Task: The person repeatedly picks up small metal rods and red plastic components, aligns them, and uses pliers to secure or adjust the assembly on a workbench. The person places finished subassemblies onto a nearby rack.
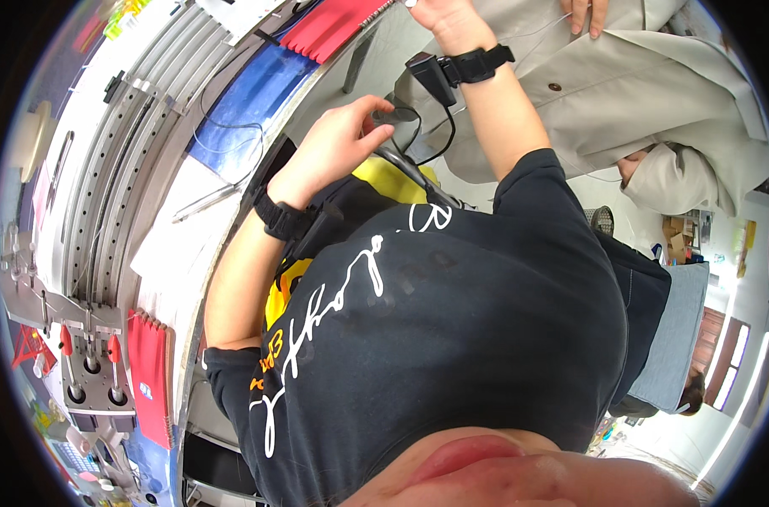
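Observation:
My left hand (pixel 343 136) is at upper centre, thumb and fingers apart, beside a dark metal bar (pixel 400 161) and a thin black cable (pixel 451 136). Nothing shows clearly in its grip. My right hand (pixel 444 16) is cut off by the top edge; a small white thing shows at its fingers, and its hold cannot be told. Black straps with black box-like devices (pixel 432 76) sit on both wrists. Left of my left hand, a silver pen-like tool (pixel 207 201) lies on white paper (pixel 181 234) on the workbench.
Metal rails (pixel 105 190) with red-handled clamps (pixel 65 340) occupy the workbench. Red folders (pixel 153 380) and a blue sheet (pixel 251 108) lie along its edge. A co-worker in a beige coat (pixel 568 101) is close at upper right, fingers near a thin wire. Another person sits behind.

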`<action>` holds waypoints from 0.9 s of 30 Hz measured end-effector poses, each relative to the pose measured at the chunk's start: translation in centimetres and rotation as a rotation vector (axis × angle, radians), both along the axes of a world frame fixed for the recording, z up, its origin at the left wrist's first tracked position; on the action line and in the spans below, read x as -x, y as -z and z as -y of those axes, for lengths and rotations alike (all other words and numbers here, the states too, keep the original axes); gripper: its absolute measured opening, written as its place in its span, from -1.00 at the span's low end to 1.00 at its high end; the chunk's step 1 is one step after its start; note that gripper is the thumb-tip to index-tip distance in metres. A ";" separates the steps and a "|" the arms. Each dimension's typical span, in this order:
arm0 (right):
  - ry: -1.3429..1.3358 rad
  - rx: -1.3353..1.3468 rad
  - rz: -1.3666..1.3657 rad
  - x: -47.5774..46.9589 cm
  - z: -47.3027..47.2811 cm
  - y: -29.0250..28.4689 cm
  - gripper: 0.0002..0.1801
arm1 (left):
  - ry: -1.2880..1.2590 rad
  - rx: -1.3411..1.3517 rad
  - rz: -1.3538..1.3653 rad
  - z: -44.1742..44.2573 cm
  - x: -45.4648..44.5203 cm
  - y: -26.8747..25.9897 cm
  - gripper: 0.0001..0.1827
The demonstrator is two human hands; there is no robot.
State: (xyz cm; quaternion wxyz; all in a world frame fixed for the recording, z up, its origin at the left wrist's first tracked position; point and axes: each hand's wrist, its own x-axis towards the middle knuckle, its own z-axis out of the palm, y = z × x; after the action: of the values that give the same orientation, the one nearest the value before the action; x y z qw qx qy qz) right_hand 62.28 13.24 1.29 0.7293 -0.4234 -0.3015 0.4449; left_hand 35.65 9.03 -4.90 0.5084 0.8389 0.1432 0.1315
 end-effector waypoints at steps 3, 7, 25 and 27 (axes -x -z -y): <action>0.201 -0.026 0.397 0.8 0.1 0.4 -0.87 | -0.010 -0.006 0.025 0.3 0.0 -0.3 -0.66; 0.272 -0.035 0.683 1.1 0.0 1.0 -0.86 | -0.013 -0.003 0.039 0.6 0.2 -0.6 -0.65; 0.023 0.117 0.856 1.2 2.1 2.8 -0.85 | -0.172 -0.023 0.146 -0.8 0.4 -2.2 -0.71; 0.033 0.047 0.844 1.4 2.3 3.0 -0.85 | -0.204 -0.024 0.151 -0.9 0.4 -2.3 -0.72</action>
State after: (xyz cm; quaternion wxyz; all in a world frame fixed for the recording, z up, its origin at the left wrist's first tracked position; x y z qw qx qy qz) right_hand 60.89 10.98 -1.69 0.5390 -0.5898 -0.5568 0.2273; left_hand 35.21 9.88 -2.59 0.4917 0.8136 0.1875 0.2472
